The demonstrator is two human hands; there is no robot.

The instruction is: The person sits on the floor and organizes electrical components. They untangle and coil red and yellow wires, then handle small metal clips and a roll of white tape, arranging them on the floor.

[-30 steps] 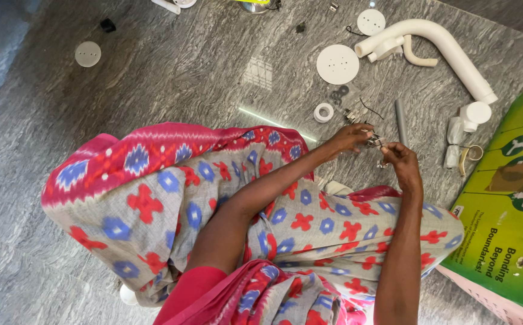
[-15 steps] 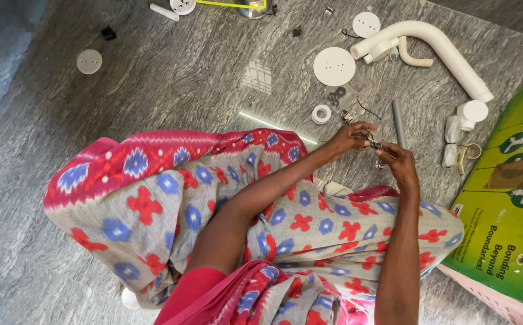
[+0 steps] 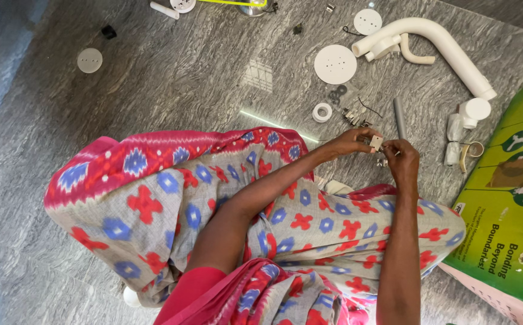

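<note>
One head-worn camera looks steeply down past the lap to the grey stone floor [image 3: 171, 78], close above the left hand [image 3: 349, 141] and right hand [image 3: 403, 162].

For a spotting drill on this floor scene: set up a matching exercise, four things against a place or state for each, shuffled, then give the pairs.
Things:
1. small metal part
2. tape roll
3. curved white pipe
4. green box

Places or states:
A. lying on the floor beyond the hands
B. at the right edge of the view
C. pinched between left hand and right hand
D. lying at the top right

Pairs: 1-C, 2-A, 3-D, 4-B
</note>
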